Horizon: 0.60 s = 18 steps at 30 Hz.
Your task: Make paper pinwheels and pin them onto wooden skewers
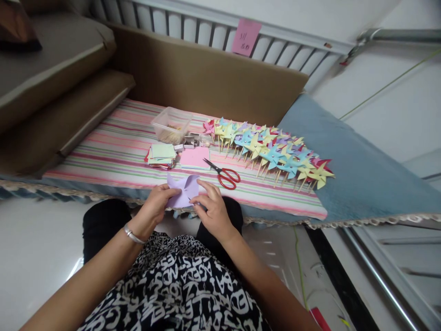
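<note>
A square of purple paper (182, 195), partly curled over into pinwheel form, is held above the front edge of the striped cloth. My left hand (158, 202) pinches its left side between thumb and fingers. On the right side, the fingers of my right hand (212, 207) grip the paper near a corner. Something small and dark shows by my right fingertips, too fine to make out. Red-handled scissors (225, 177) lie with blades parted beyond my right hand. Pink paper squares (195, 157) and a pile of pale green and other coloured squares (161, 154) rest just past the paper.
A clear plastic tub (171, 125) with thin sticks stands behind the paper piles, next to small boxes (189, 140). Rows of finished pinwheels on sticks (272, 154) fill the right side of the striped cloth (106, 147). A cardboard panel (206, 78) leans behind.
</note>
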Motion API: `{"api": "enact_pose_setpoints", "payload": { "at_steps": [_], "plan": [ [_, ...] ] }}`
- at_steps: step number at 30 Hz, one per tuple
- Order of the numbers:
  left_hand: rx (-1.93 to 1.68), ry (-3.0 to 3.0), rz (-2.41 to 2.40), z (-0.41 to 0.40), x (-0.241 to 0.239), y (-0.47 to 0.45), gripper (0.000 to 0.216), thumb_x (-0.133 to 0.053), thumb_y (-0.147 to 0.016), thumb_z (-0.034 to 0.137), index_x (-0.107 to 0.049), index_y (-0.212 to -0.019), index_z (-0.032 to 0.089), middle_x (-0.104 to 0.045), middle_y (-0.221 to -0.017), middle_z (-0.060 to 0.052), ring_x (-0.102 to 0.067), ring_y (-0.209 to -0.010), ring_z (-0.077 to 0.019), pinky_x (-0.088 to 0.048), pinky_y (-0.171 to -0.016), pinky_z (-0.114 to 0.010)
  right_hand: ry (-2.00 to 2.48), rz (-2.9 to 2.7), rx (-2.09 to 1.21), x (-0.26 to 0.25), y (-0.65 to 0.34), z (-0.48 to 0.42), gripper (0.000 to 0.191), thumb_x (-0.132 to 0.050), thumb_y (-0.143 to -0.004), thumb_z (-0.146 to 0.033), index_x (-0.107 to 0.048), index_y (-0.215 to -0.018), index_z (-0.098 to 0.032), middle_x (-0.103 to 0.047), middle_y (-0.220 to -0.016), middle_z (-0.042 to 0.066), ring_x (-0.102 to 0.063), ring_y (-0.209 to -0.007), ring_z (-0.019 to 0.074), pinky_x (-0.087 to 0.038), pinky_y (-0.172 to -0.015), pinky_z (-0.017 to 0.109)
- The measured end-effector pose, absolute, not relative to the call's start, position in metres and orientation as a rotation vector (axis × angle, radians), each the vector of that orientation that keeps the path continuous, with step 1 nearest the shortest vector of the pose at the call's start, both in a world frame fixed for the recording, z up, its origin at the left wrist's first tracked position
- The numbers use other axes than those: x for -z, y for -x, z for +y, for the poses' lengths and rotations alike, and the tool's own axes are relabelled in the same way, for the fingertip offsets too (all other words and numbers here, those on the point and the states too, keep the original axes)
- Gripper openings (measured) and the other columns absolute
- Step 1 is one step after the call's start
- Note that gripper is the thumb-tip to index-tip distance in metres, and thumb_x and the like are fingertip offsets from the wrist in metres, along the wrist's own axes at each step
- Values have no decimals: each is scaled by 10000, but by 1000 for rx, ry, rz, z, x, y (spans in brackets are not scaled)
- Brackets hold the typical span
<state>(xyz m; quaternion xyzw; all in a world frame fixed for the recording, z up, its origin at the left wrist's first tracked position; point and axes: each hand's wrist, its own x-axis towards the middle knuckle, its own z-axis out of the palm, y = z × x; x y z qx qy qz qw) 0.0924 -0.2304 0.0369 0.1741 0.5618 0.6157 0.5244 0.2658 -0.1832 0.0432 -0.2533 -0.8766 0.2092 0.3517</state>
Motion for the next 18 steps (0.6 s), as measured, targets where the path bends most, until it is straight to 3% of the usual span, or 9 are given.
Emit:
{"api": "enact_pose_setpoints", "payload": {
  "at_steps": [11,18],
  "plan": [
    [-1464,-508,1391,-233,-35,-100,190,-775,-504,225,-696,-652,135,-666,-597,-22,-541,-498,-124,-394,-540,-248,851,-2146,-770,-51,-257,-183,37,-659,-785,-222,-691,-782,-241,-515,-1341,71,-392,-1299,256,-322,-1067,489],
    [-1423,-567,1357,-235,-37,-106,209,-774,-508,243,-705,-671,132,-682,-627,-40,-575,-558,-151,-413,-593,-266,989,-2110,-729,-52,-248,-184,18,-687,-752,-217,-695,-737,-223,-510,-1344,88,-370,-1307,292,-294,-1073,504]
  ]
}}
